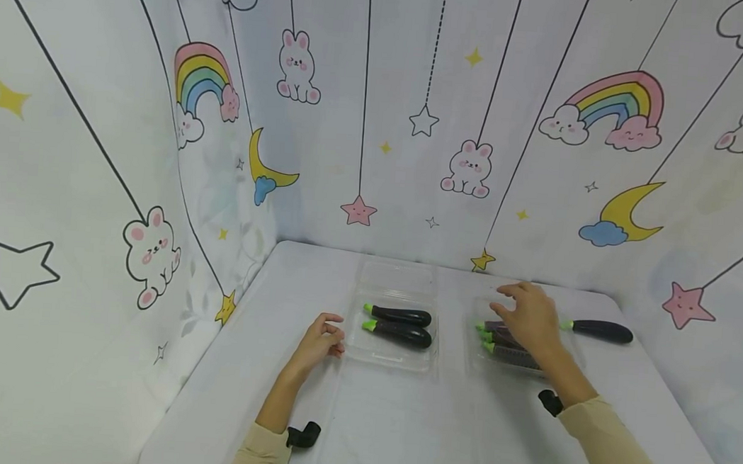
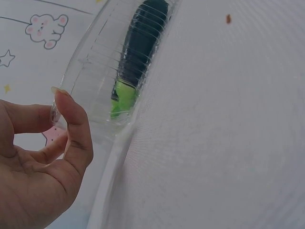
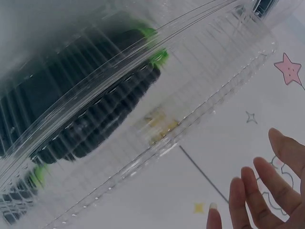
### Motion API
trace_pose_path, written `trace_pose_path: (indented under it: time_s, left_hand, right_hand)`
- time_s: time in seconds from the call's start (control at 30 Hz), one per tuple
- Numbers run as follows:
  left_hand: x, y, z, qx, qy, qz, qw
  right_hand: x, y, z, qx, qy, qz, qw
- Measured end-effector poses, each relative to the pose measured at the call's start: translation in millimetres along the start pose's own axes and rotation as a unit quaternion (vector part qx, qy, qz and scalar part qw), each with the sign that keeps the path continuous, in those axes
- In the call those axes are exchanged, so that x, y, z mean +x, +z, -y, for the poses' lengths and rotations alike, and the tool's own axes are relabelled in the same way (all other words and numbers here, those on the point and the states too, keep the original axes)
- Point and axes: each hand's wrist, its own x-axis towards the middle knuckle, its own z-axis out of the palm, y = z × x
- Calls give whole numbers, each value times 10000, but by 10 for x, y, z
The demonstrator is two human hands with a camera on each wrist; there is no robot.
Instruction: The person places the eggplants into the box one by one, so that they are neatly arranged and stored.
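Two dark eggplants with green stems lie side by side in a clear plastic container; the nearer eggplant is slightly tilted. At this container's left edge, my left hand pinches the rim between thumb and finger, as the left wrist view shows. To the right, a second clear container holds several eggplants, partly hidden by my right arm. Above it hovers my right hand, fingers loosely bent and apart, holding nothing. A single eggplant lies on the table beyond that container's right side.
Behind the left container, its clear lid part lies folded back. The white table meets cloth walls printed with rabbits, stars and rainbows at the back and sides.
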Motion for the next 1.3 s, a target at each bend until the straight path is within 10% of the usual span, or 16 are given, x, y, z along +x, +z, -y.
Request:
trace_pose_path:
  time_s: [1.3]
  left_hand:
    - [20, 0, 34, 22, 15, -37, 10000]
  right_hand:
    - [-124, -292, -1121, -273, 636, 445, 9966]
